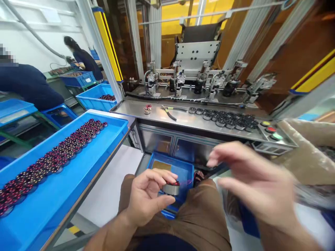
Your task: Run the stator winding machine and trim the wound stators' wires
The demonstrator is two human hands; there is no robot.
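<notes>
My left hand [149,195] pinches a motor stator [171,188], a short steel-grey cylinder with red windings on top, between thumb and fingers above my lap. To the right, my right hand [256,181] is blurred by motion. Its thumb and fingers are apart and nothing shows between them. On the steel ledge [154,120] ahead lie a pair of stators [147,110] with red and copper tops, pliers [169,113] and a dense group of black-topped stators [230,119]. Rows of red-and-copper wound stators [62,151] fill part of the blue tray [104,153] at my left.
Behind the ledge stands a machine with several clamp stations [180,83], between yellow side posts [108,45]. Push buttons [270,130] sit at the ledge's right end, near a lined carton [309,150]. A blue bin [187,167] is below. Two people [26,83] work at far left.
</notes>
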